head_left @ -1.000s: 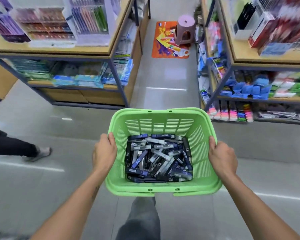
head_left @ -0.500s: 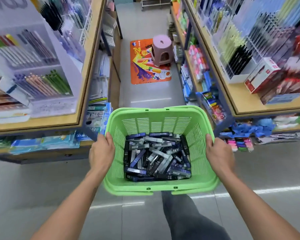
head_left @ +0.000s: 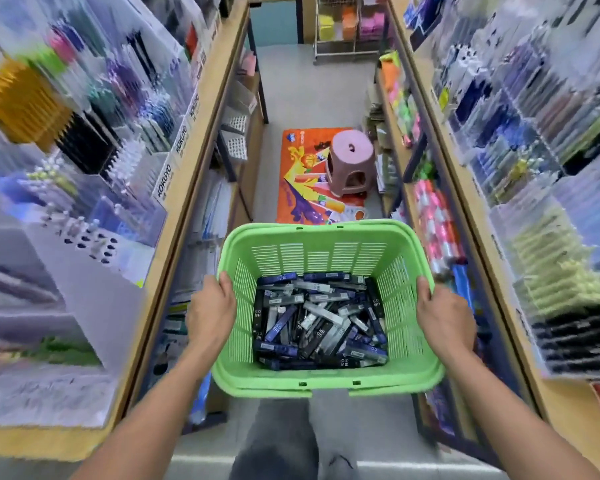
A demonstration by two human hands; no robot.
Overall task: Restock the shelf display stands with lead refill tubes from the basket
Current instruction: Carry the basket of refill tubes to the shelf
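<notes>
A green plastic basket (head_left: 323,237) is carried in front of me at waist height. Its bottom is covered by a loose pile of lead refill tubes (head_left: 319,323), dark blue, black and silver, some marked HB 0.5. My left hand (head_left: 210,313) grips the basket's left rim, thumb inside. My right hand (head_left: 444,317) grips the right rim the same way. Pen display stands (head_left: 101,161) line the left shelf, and more display stands (head_left: 534,140) fill the right shelf; both are blurred.
I stand in a narrow aisle between two wooden shelf units. Ahead on the floor lie an orange mat (head_left: 312,188) and a pink plastic stool (head_left: 350,164). A wire rack (head_left: 347,26) with coloured packs closes the far end.
I have walked from the open floor into the aisle; the shelves now flank me on both sides and the stool and mat are nearer. Both hands keep their grip on the basket.
</notes>
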